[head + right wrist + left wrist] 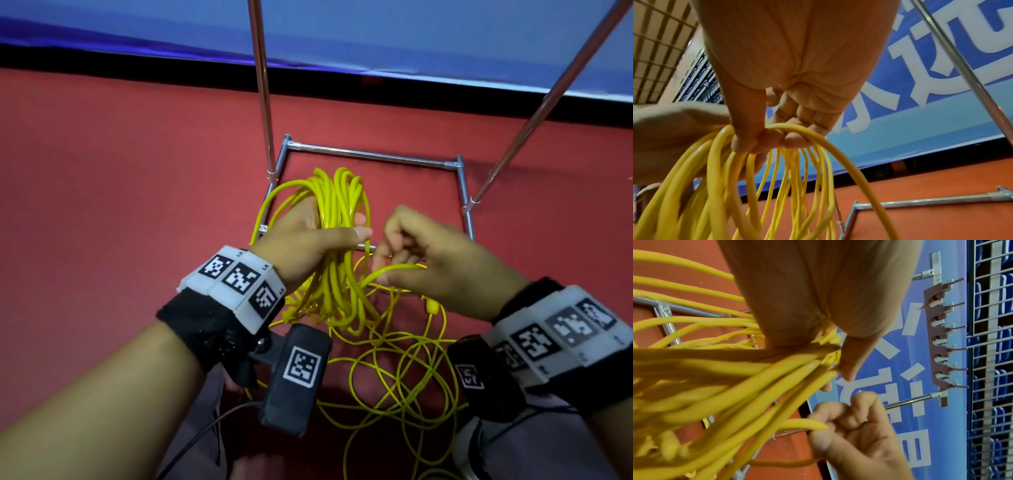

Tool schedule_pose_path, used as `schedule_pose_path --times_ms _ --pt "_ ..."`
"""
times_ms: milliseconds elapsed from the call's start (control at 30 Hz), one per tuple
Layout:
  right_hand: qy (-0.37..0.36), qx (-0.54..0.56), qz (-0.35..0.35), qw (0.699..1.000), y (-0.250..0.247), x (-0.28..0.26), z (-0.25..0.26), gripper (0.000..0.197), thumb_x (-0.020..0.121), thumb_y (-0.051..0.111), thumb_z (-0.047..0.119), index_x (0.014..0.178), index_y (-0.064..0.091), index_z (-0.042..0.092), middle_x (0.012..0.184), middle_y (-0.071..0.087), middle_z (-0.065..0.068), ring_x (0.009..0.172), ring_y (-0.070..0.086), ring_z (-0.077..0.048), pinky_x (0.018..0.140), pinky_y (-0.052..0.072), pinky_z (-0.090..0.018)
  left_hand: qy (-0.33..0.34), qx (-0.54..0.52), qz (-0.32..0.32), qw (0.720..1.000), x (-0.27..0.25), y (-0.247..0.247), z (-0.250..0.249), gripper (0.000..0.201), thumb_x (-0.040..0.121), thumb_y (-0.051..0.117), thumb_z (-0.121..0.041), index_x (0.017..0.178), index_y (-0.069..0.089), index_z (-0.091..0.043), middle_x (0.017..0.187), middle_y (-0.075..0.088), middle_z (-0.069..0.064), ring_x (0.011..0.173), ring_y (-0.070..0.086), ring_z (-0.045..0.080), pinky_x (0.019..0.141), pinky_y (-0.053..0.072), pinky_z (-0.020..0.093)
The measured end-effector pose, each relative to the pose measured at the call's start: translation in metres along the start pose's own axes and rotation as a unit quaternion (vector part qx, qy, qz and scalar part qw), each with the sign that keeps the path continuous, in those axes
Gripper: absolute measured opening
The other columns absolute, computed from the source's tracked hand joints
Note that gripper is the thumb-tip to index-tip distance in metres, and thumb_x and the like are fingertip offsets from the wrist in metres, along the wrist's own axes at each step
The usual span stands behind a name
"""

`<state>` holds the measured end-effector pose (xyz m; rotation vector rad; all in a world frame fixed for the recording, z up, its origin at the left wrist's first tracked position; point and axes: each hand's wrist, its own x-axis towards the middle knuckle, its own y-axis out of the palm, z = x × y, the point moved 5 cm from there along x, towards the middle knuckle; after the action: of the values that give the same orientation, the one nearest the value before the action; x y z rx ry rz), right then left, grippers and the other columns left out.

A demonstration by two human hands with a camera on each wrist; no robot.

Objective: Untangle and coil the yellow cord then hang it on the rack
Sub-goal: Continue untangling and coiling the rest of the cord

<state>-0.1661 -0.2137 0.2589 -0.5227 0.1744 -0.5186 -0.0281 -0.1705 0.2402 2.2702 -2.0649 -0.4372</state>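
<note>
The left hand point(305, 240) is gripping a bundle of loops of the yellow cord point(337, 205), with the thumb point(356, 234) lying across the strands and the fingers curled around them. The loops are standing up above the hand and are hanging down below it. The right hand point(442, 263) is just beside the left one, and its fingertips point(795, 138) are pinching a single strand that is bending over them and is going into the bundle. The rest of the cord is lying in loose, tangled loops on the red floor point(102, 192), under the wrists and near the person. Behind the hands the metal rack point(373, 156) is standing on the floor, with two poles rising from its base frame in front of a blue banner point(411, 37).
</note>
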Motion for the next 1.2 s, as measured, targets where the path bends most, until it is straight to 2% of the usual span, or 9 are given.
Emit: schedule_pose_path --times_ms 100,267,433,633,733,900,1033,1100,1200 --pt "0.032 0.04 0.014 0.999 -0.01 -0.001 0.002 0.047 0.076 0.07 -0.008 0.078 0.032 0.021 0.084 0.069 -0.004 0.061 0.053 -0.014 0.055 0.044 -0.026 0.004 -0.014 -0.012 1.0 0.001 -0.003 0.002 0.011 0.085 0.062 -0.009 0.092 0.053 -0.007 0.079 0.064 -0.001 0.085 0.07 0.016 0.062 0.055 0.031" --pt "0.064 0.013 0.054 0.996 -0.008 -0.003 0.008 0.048 0.075 0.07 -0.009 0.077 0.03 0.017 0.08 0.072 -0.004 0.061 0.064 -0.012 0.052 0.044 -0.015 0.027 0.036 -0.014 0.999 -0.001 0.001 -0.003 0.014 0.087 0.052 -0.025 0.087 0.055 -0.011 0.076 0.065 -0.003 0.085 0.065 0.023 0.071 0.055 0.032" --pt "0.034 0.022 -0.075 0.996 -0.01 0.006 0.009 0.052 0.072 0.074 -0.005 0.074 0.028 0.019 0.078 0.07 -0.001 0.067 0.066 -0.028 0.061 0.052 -0.037 0.025 0.085 -0.006 0.996 -0.002 0.012 0.0 0.025 0.095 0.046 -0.032 0.083 0.057 -0.013 0.068 0.062 -0.006 0.063 0.058 0.014 0.06 0.05 0.026" --pt "0.018 -0.052 -0.183 0.982 -0.024 0.008 0.011 0.063 0.058 0.087 0.008 0.072 0.027 0.024 0.075 0.051 -0.001 0.057 0.059 -0.028 0.049 0.043 -0.03 0.0 0.069 -0.015 0.997 -0.001 0.013 0.007 0.018 0.092 0.056 -0.033 0.103 0.054 -0.019 0.093 0.066 -0.001 0.083 0.064 0.021 0.081 0.053 0.042" --pt "0.005 -0.068 -0.209 0.975 -0.026 0.008 0.011 0.059 0.06 0.085 0.012 0.072 0.029 0.025 0.071 0.049 0.002 0.056 0.054 -0.025 0.049 0.039 -0.022 -0.01 0.056 0.021 0.998 -0.003 0.017 0.006 0.013 0.091 0.061 -0.016 0.097 0.05 -0.018 0.078 0.063 -0.001 0.07 0.065 0.017 0.063 0.055 0.031" --pt "0.035 0.023 -0.12 0.992 -0.016 0.005 -0.008 0.032 0.078 0.075 0.02 0.089 0.045 0.024 0.069 0.062 0.006 0.061 0.051 -0.01 0.064 0.044 -0.03 0.01 0.073 0.053 0.996 -0.006 0.013 -0.007 0.009 0.08 0.057 -0.019 0.079 0.054 -0.01 0.057 0.059 0.0 0.049 0.055 0.011 0.048 0.047 0.025" --pt "0.061 0.062 -0.028 0.996 -0.01 -0.008 -0.035 0.018 0.092 0.055 0.005 0.097 0.046 0.019 0.072 0.065 0.015 0.093 0.064 -0.03 0.092 0.044 -0.043 -0.001 0.029 0.019 0.999 -0.009 -0.001 -0.016 0.008 0.093 0.054 -0.01 0.089 0.053 -0.003 0.059 0.063 -0.002 0.051 0.056 0.01 0.051 0.049 0.025" --pt "0.056 0.076 -0.037 0.995 -0.017 -0.013 -0.039 0.015 0.094 0.053 0.008 0.096 0.044 0.02 0.073 0.067 0.015 0.089 0.064 -0.028 0.086 0.047 -0.034 0.0 0.035 0.01 0.999 -0.01 -0.004 -0.017 0.009 0.096 0.046 -0.007 0.095 0.049 0.0 0.059 0.062 -0.002 0.051 0.056 0.009 0.049 0.048 0.024" --pt "0.028 0.107 -0.096 0.989 -0.031 -0.015 -0.032 0.009 0.087 0.056 0.019 0.095 0.052 0.022 0.073 0.068 0.005 0.069 0.058 -0.007 0.069 0.047 -0.017 -0.004 0.053 0.0 0.999 -0.013 -0.008 -0.015 0.008 0.097 0.045 -0.009 0.099 0.046 -0.001 0.064 0.057 0.005 0.05 0.057 0.01 0.044 0.049 0.023"
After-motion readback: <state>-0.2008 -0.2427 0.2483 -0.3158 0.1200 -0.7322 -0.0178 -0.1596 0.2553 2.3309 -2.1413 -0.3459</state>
